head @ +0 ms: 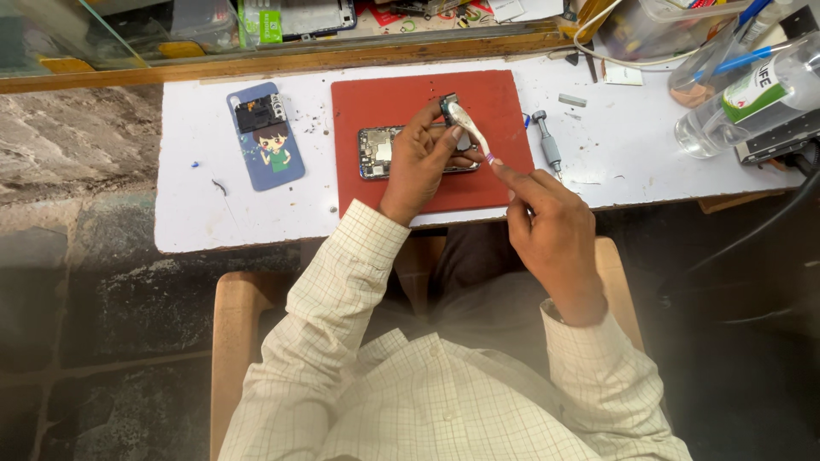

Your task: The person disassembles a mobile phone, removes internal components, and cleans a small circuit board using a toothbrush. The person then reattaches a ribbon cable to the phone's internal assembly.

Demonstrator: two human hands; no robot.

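Bent-wristed hands (418, 158) at opened phone (380, 154)

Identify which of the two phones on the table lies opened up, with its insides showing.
The phone on the red mat, under the left hand; the other phone, on the white tabletop, shows a cartoon-printed blue cover.

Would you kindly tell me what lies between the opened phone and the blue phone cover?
In the head view, only bare red mat and white tabletop separate the opened phone from the blue phone cover.

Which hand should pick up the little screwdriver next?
Probably the right hand: the screwdriver lies just beyond it on the white table, while the left hand rests over the opened phone, pinching a small part.
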